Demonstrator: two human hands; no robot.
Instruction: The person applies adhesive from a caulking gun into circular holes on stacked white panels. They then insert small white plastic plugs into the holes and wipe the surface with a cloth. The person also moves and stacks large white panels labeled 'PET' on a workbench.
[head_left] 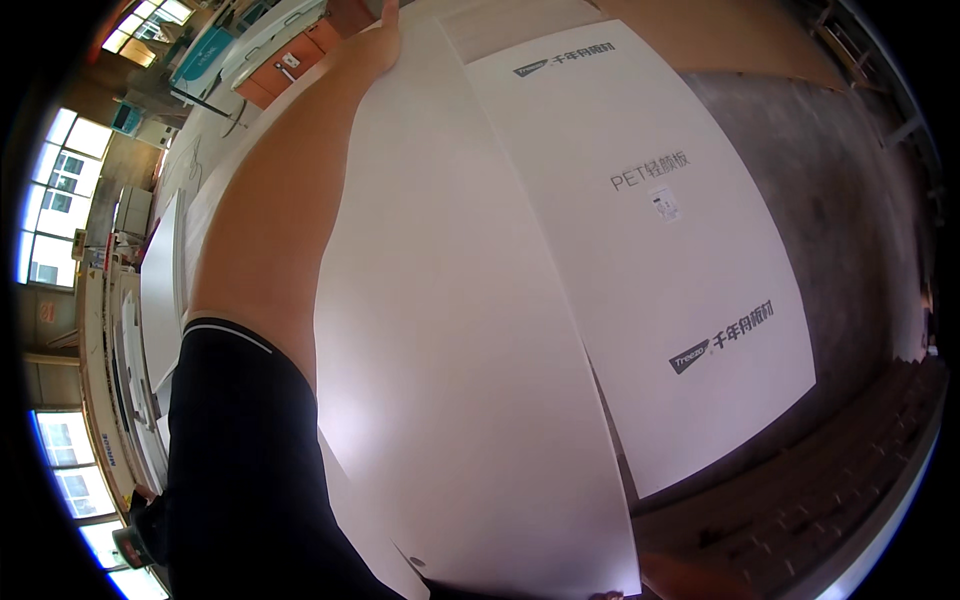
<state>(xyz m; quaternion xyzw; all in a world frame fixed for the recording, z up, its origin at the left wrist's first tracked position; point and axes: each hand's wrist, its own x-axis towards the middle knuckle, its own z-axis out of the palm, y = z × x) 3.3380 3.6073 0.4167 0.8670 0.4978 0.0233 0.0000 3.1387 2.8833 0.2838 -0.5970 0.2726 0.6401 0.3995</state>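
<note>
A large plain white board [440,260] fills the middle of the view, running from the far edge down to the lower edge. My bare left arm, in a dark short sleeve, stretches along its left side. At the far end my left hand [382,42] holds the board's edge, its thumb pointing up and its other fingers mostly hidden. Only part of my right hand [690,578] shows at the lower edge, by the board's near right corner, with fingertips curled against the rim. To the right, partly under the plain board, lies a second white board [640,260] with dark printing and a small label.
Brown slatted material [800,510] lies at the lower right, beside grey floor [820,180]. A brown sheet [730,40] is at the far right. An orange and white machine [290,65] stands at the far left. More white panels [165,290] lean along the left, below windows [65,200].
</note>
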